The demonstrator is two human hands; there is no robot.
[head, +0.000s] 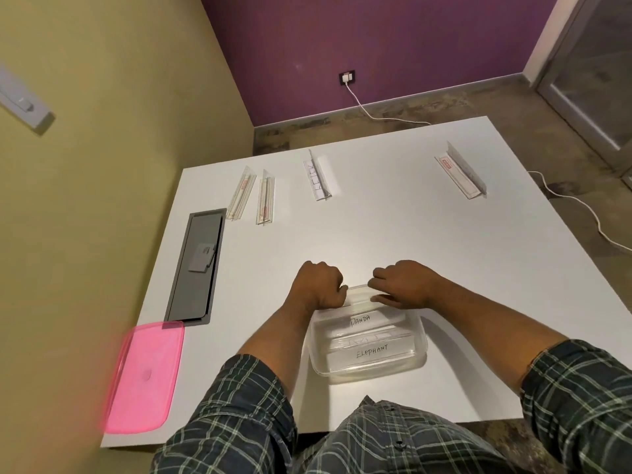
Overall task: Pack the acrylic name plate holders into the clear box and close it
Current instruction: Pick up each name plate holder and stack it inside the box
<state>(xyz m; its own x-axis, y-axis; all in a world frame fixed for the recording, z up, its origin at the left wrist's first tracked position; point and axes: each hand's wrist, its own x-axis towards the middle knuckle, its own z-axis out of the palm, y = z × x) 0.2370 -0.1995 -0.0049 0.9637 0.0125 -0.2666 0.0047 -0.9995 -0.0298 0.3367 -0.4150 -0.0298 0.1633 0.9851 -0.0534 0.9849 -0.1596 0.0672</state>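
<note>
Both hands work at the far rim of the clear box (367,340) near the counter's (393,227) 6 o'clock edge: the left hand (319,285) is clenched and the right hand (403,285) pinches a holder (359,297) being seated behind those marked PANDA and ELEPHANT. Likely risk: forced in crooked, it rides up and blocks the pink lid (143,378) at 8 o'clock. Four holders (318,176) wait from 11 to 1 o'clock
</note>
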